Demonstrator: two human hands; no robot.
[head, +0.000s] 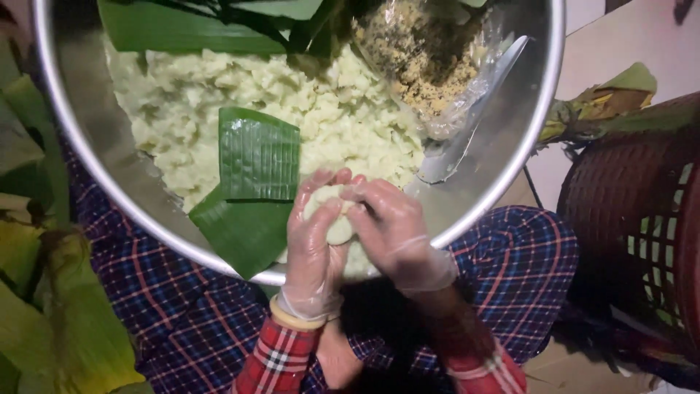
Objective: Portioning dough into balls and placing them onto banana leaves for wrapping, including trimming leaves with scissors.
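Both forearms come up from the bottom edge, in red checked sleeves. The left hand and right hand, in thin clear gloves, are cupped together, fingers curled.

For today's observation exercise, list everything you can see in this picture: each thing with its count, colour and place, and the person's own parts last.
Metal bowl: one, silver, on the person's lap, fills the upper frame.
Dough mass: one, pale yellowish, inside the bowl.
Folded leaf pieces: two, green, lying on the dough at the bowl's near edge.
Long leaves: several, green, at the bowl's far side.
Plastic bag of crumbly filling: one, clear with brownish contents, upper right of the bowl.
Spoon: one, metal, beside the bag.
Loose leaves: a pile, green-yellow, left.
Woven basket: one, dark red-brown, right.
Dough ball: one, pale, between both hands.
Left hand: clear glove, cupping the ball.
Right hand: clear glove, pressing the ball.
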